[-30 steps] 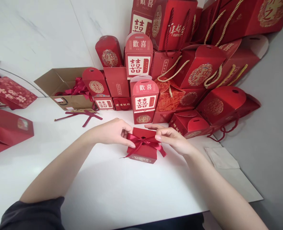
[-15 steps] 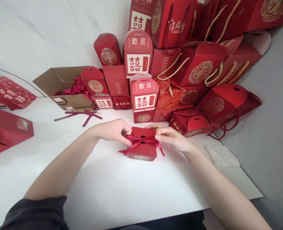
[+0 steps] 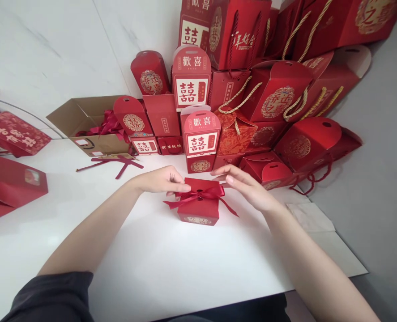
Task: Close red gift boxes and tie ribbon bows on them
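Observation:
A small red gift box stands on the white table in front of me, with a gold print along its lower front. A shiny red ribbon is tied in a bow at the top flap, and its two tails hang out to the left and right. My left hand pinches the bow's left loop beside the flap, hiding most of that loop. Just past the right loop, my right hand hovers with its fingers stretched out and apart, holding nothing.
Stacked red gift boxes and bags with rope handles line the back and right. At the left back are a cardboard box of red ribbon and loose dark red strips. A large red box lies far left, white paper right.
My right hand has let go of the bow's right loop and opened, moving slightly away. The left hand stays at the left loop, and the bow's tails have spread wider.

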Demonstrator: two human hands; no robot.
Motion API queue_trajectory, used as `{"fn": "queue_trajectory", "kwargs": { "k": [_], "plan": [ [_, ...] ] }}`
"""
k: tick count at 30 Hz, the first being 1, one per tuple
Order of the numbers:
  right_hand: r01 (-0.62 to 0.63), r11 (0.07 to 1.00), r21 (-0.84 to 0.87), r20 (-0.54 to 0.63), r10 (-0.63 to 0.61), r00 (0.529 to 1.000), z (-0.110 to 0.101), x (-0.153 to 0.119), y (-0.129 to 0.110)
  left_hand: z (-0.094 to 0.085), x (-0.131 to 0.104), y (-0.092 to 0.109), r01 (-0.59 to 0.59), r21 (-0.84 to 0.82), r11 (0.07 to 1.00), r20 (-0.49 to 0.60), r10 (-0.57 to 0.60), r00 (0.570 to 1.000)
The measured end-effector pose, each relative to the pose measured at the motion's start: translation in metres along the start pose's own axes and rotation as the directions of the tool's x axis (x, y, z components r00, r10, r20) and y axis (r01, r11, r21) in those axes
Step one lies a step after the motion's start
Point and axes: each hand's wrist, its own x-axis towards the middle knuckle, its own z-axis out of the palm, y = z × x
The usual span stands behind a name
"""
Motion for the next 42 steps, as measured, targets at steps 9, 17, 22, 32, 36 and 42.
{"fn": "queue_trajectory", "kwargs": {
  "k": [9,17,22,32,36,42],
  "plan": [
    [-0.461,0.869,-0.181,0.396,0.494,0.774,0.003,-0.008,-0.016,0.014,-0.007,0.025,0.105,0.189,0.976,-0.145,-0.078,0.986],
    [-0.336,0.941,-0.046,0.397,0.326,0.858,0.009,-0.008,-0.011,0.019,-0.006,0.028,0.22,0.204,0.954,-0.234,-0.171,0.957],
    [-0.239,0.963,-0.122,0.449,0.268,0.852,0.006,-0.009,-0.011,0.022,-0.003,0.028,0.238,0.182,0.954,-0.279,-0.182,0.943],
    [-0.081,0.924,-0.373,0.512,0.278,0.813,-0.005,-0.008,-0.01,0.005,0.001,0.005,0.151,-0.046,0.987,-0.056,-0.154,0.987],
    [-0.03,0.883,-0.469,0.454,0.27,0.849,-0.004,-0.011,-0.01,0.0,-0.001,-0.002,0.101,-0.13,0.986,0.04,-0.097,0.995],
    [0.005,0.888,-0.46,0.381,0.192,0.904,-0.011,-0.014,-0.007,0.002,-0.009,0.008,0.095,0.026,0.995,0.015,-0.095,0.995]
  ]
}}
